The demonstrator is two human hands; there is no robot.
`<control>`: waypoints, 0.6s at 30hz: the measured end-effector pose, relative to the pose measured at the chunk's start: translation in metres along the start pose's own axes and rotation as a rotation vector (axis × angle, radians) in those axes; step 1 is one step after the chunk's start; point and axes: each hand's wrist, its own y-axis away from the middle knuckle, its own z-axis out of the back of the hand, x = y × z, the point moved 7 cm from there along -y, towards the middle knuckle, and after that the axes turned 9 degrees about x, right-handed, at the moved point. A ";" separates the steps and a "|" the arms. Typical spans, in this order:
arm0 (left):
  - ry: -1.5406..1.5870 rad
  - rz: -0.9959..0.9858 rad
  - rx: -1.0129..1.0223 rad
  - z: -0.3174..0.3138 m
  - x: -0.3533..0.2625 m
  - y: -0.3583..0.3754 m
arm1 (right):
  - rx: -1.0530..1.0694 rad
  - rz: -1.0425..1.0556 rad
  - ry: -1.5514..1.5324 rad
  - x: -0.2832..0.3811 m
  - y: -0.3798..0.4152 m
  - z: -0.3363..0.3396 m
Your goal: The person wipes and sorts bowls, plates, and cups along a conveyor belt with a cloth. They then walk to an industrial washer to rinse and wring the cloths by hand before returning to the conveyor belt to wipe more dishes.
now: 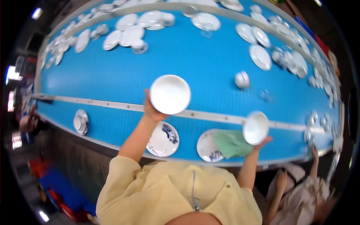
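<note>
My left hand [152, 109] is closed on the rim of a white bowl [170, 94], raised above the metal rail. In my right hand [261, 144] is a second white bowl [256, 128], its inside turned up toward me. A green cloth [233, 143] spreads out beside that bowl and overlaps a plate with blue decoration [208, 145]. Another blue-patterned plate [164, 139] lies below my left hand, partly hidden by the forearm.
A metal rail [112, 105] crosses the blue surface [93, 75]. Small stacked dishes [80, 122] sit at the left. Beyond the rail are two cups [242, 80] and many white plates [132, 35]. At the right, another person's hand [314, 152] reaches over the edge.
</note>
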 end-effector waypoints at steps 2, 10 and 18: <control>-0.030 -0.017 -0.090 0.003 0.006 0.026 | -0.428 -0.222 0.526 -0.015 0.048 0.081; 0.175 0.076 0.023 0.008 0.023 0.099 | -0.020 -0.993 1.143 -0.048 0.065 -0.051; 0.042 0.078 -0.245 0.015 0.061 0.150 | 0.063 -0.075 1.388 0.025 0.084 -0.135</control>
